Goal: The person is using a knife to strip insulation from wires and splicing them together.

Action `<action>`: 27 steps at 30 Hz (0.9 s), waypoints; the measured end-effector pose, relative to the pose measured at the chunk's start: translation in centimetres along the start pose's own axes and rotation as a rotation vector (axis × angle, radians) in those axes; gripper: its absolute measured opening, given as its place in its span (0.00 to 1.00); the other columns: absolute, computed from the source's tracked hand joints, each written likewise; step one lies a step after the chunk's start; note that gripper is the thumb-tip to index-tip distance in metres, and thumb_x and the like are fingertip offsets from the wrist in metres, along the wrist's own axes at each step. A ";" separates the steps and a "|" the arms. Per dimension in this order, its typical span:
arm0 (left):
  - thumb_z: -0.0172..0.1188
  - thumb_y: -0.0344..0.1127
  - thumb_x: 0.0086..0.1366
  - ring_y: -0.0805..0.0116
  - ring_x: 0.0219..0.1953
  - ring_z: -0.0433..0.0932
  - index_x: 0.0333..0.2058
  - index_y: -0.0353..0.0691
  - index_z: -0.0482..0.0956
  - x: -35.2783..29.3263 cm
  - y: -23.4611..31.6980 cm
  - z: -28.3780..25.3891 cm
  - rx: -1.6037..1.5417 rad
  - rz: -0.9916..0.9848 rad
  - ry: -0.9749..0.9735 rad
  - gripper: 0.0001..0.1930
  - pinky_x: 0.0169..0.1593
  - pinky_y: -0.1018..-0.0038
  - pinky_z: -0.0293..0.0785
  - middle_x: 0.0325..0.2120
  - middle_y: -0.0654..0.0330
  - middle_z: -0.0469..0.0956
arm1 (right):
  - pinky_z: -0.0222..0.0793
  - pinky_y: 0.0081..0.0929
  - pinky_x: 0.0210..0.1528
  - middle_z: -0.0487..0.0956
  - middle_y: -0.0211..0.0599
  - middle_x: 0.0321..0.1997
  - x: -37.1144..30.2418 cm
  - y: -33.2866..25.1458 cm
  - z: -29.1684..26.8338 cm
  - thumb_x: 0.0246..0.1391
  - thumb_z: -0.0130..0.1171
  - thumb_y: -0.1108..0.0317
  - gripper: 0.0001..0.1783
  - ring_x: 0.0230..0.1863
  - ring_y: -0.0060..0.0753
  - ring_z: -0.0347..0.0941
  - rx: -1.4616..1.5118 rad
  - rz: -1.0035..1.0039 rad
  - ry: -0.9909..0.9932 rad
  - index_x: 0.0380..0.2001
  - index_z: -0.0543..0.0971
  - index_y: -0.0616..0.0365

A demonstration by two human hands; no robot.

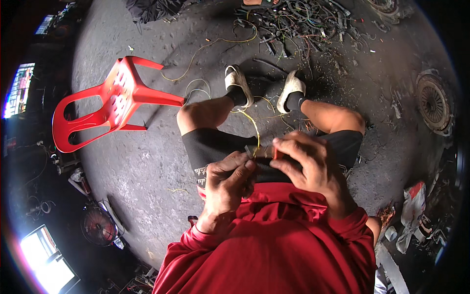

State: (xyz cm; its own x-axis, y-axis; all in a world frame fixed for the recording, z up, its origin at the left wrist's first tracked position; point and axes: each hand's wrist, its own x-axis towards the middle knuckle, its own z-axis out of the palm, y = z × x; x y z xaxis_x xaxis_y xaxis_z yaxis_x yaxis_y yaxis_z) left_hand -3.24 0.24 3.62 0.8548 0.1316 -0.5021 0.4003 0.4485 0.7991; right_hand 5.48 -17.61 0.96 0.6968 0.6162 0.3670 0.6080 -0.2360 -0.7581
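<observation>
My left hand (226, 181) is closed, thumb against fingers, on a small dark grey piece (249, 151) in front of my lap. A yellow wire (256, 126) runs up from that piece toward the floor between my feet. Opposite it, my right hand (308, 161) pinches an orange-red piece (277, 151) between thumb and fingers. Between both hands stretches a brownish blurred strip (265, 152); its kind cannot be made out. My palms hide most of what the fingers grip.
A red plastic chair (117, 95) lies tipped on the floor at the left. Beyond my feet sits a heap of cut wires (303, 24), with another person's foot (259, 2) beside it. A round metal clutch part (434, 102) lies right. A fan (99, 224) stands lower left.
</observation>
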 end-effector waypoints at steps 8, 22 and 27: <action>0.53 0.28 0.66 0.80 0.12 0.62 0.46 0.31 0.78 0.2 -0.6 -1.3 -0.082 0.016 -0.043 0.12 0.13 0.84 0.55 0.18 0.61 0.73 | 0.72 0.32 0.32 0.78 0.42 0.30 -0.9 0.6 -1.9 0.49 0.64 0.71 0.15 0.31 0.41 0.77 0.016 0.111 0.075 0.39 0.74 0.63; 0.51 0.31 0.69 0.80 0.11 0.65 0.43 0.27 0.77 -0.2 -0.6 -0.4 -0.010 0.099 -0.100 0.13 0.12 0.86 0.58 0.18 0.58 0.74 | 0.74 0.32 0.30 0.78 0.42 0.34 -0.2 -1.4 0.4 0.42 0.70 0.70 0.21 0.30 0.40 0.78 0.074 -0.004 -0.055 0.40 0.74 0.61; 0.52 0.30 0.67 0.79 0.11 0.66 0.43 0.27 0.77 -0.5 0.0 -0.1 -0.013 0.060 -0.027 0.12 0.12 0.85 0.58 0.21 0.56 0.76 | 0.73 0.33 0.30 0.76 0.38 0.30 0.0 -0.8 0.7 0.45 0.68 0.68 0.19 0.29 0.41 0.77 0.048 -0.027 0.056 0.41 0.75 0.60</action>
State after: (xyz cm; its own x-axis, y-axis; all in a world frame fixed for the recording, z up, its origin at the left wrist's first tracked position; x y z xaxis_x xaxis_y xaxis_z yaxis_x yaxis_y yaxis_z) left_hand -3.66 0.32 3.82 0.8859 0.1347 -0.4439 0.3437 0.4520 0.8231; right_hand 4.73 -16.90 1.23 0.7017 0.5785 0.4160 0.6084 -0.1826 -0.7723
